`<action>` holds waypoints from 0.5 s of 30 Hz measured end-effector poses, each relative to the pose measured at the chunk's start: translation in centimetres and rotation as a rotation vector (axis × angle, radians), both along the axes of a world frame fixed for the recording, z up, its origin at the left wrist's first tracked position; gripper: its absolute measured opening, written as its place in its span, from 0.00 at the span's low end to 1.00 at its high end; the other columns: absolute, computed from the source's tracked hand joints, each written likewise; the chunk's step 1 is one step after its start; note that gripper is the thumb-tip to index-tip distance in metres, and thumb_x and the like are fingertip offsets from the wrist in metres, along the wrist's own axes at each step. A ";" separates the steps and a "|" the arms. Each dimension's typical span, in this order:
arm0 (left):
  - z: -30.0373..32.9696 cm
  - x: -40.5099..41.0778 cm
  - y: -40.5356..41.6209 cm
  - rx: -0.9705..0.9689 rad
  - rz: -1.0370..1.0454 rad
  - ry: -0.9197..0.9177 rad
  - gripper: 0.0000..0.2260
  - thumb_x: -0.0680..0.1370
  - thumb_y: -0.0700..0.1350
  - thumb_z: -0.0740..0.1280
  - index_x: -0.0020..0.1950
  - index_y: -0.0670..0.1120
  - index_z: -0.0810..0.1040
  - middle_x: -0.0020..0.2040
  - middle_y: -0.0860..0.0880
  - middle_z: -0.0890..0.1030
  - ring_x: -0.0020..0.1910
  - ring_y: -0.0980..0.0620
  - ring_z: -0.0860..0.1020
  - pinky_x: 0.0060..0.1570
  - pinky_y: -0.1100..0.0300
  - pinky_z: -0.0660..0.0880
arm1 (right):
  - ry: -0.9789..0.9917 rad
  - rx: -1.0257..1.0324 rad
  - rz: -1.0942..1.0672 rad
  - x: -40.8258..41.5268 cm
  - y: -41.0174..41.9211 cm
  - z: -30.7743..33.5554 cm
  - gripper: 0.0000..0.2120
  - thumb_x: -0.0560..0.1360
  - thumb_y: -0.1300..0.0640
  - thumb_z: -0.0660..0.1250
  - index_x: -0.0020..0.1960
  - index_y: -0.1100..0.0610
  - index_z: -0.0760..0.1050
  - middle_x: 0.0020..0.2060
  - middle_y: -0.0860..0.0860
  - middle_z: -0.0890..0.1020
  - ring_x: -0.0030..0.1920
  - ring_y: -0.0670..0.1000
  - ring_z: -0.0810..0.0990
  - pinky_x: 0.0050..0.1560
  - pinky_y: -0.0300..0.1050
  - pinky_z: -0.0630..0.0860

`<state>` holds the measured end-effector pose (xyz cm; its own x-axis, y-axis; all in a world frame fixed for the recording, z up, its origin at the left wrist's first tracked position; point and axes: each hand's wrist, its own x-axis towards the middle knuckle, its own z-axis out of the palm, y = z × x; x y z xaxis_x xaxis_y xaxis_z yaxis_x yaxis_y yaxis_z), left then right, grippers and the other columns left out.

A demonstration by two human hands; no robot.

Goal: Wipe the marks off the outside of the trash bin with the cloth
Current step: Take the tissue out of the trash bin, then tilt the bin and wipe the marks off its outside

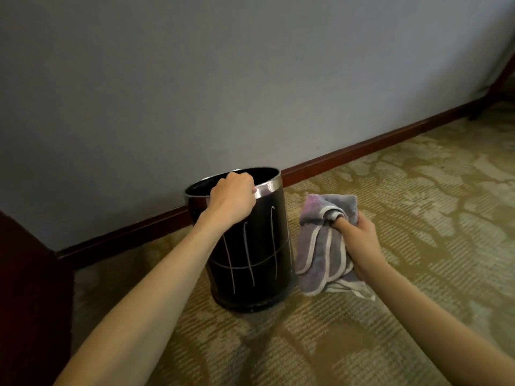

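Observation:
A black round trash bin (259, 271) with a silver rim stands upright on the carpet near the wall. Pale chalk-like marks (248, 257), several upright strokes crossed by a horizontal line, run over its near side. My left hand (232, 200) grips the bin's rim at the near edge, fingers curled over it. My right hand (359, 240) is closed on a crumpled purple cloth (320, 246) with white edging, held just right of the bin. The cloth hangs beside the bin's wall; contact with it cannot be made out.
A patterned olive carpet (390, 316) covers the floor. A grey wall (223, 79) with a dark red baseboard (362, 149) runs behind the bin. Dark wooden furniture (28, 288) stands at the left edge.

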<state>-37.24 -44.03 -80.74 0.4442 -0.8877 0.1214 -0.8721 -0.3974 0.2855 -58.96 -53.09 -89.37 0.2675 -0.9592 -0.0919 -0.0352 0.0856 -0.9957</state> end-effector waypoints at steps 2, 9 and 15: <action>0.8 0.3 -0.6 0.037 -0.002 0.072 0.07 0.76 0.35 0.60 0.46 0.41 0.78 0.50 0.39 0.79 0.45 0.40 0.76 0.43 0.52 0.72 | 0.011 0.038 0.013 -0.7 -0.3 0.5 0.05 0.74 0.62 0.66 0.49 0.58 0.79 0.37 0.52 0.85 0.41 0.52 0.85 0.33 0.41 0.79; -0.1 1.1 -1.5 0.031 -0.030 0.231 0.08 0.71 0.30 0.57 0.41 0.41 0.72 0.45 0.40 0.75 0.48 0.40 0.74 0.49 0.42 0.74 | 0.113 0.012 0.122 -1.6 -1.7 3.0 0.04 0.74 0.61 0.68 0.47 0.56 0.80 0.41 0.55 0.86 0.41 0.52 0.86 0.36 0.46 0.80; -1.9 5.6 -2.7 -0.033 0.112 0.295 0.12 0.74 0.32 0.59 0.43 0.42 0.81 0.50 0.36 0.81 0.54 0.37 0.77 0.54 0.51 0.73 | 0.289 -0.146 0.317 -1.0 -2.1 5.0 0.06 0.73 0.63 0.67 0.47 0.55 0.80 0.42 0.55 0.85 0.45 0.55 0.84 0.43 0.50 0.81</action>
